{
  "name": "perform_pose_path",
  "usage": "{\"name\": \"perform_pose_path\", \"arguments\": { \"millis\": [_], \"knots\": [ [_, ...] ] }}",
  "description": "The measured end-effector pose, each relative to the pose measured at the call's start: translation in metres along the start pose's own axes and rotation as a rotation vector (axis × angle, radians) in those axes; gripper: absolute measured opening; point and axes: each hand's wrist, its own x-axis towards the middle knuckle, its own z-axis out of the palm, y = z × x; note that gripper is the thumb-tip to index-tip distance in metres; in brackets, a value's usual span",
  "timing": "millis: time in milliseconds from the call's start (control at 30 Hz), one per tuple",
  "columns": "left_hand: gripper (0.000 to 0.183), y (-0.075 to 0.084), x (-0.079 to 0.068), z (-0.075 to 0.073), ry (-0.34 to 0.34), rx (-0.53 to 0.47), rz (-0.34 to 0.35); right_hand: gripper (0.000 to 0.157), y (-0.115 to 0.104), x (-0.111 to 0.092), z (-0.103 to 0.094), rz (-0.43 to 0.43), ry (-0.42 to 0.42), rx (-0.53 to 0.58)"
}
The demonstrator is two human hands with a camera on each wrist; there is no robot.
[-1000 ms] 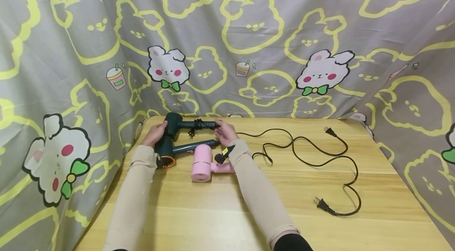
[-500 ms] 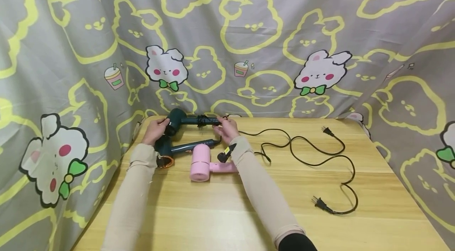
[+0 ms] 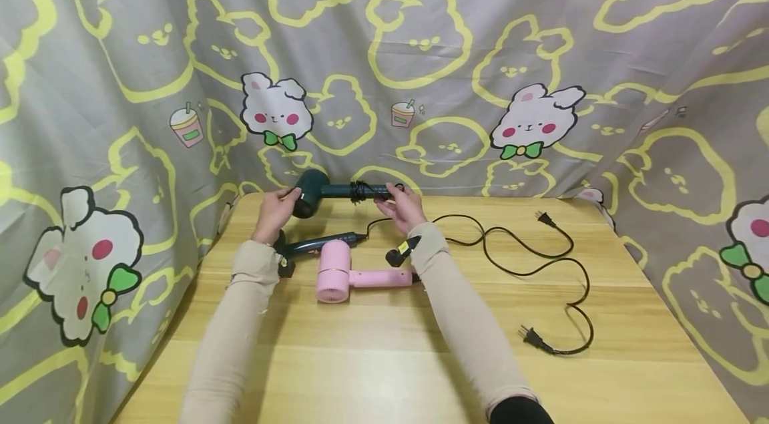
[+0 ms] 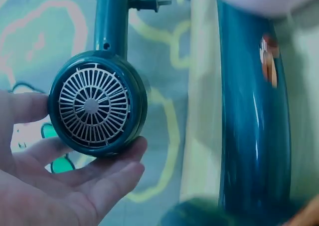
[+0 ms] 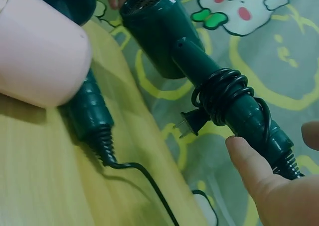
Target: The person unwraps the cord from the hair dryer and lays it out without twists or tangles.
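The left arm (image 3: 231,337) and right arm (image 3: 474,324) stretch forward over the wooden table (image 3: 384,357). The left hand (image 3: 275,215) holds a dark green hair dryer (image 3: 336,191) by its barrel (image 3: 311,191); the right hand (image 3: 408,209) pinches the handle (image 3: 374,191) near its right end. The dryer is raised at the table's far left, its cord (image 3: 358,191) wrapped. Nearer lie another green hair dryer (image 3: 322,242) and a pink hair dryer (image 3: 334,272).
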Motion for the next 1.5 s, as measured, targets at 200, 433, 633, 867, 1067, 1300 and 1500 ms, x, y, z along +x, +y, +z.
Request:
{"name": "perform_pose_path", "arguments": {
  "millis": [200,433,633,867,1067,1300,1500],
  "knots": [
    [0.056,0.011,-0.013,0.021,0.0,-0.051,0.006,0.049,-0.017,-0.009,-0.019,0.013,-0.022,0.009],
    [0.055,0.024,-0.029,0.045,-0.002,-0.05,0.084,0.045,-0.032,-0.02,-0.042,0.001,-0.036,0.032],
    [0.056,0.033,-0.041,0.059,0.011,-0.029,0.129,0.043,-0.042,-0.031,-0.062,-0.012,-0.037,0.047],
    [0.058,0.042,-0.057,0.071,-0.02,0.018,0.177,0.042,-0.051,-0.045,-0.086,-0.018,-0.055,0.065],
    [0.059,0.041,-0.069,0.077,-0.072,0.051,0.215,0.016,-0.056,-0.059,-0.106,-0.042,-0.061,0.041],
    [0.069,0.038,-0.079,0.078,-0.198,0.035,0.244,0.014,-0.058,-0.076,-0.122,-0.059,-0.094,0.041],
    [0.088,0.033,-0.087,0.075,-0.311,0.037,0.249,0.019,-0.056,-0.088,-0.131,-0.045,-0.113,0.035]
  ]
}}
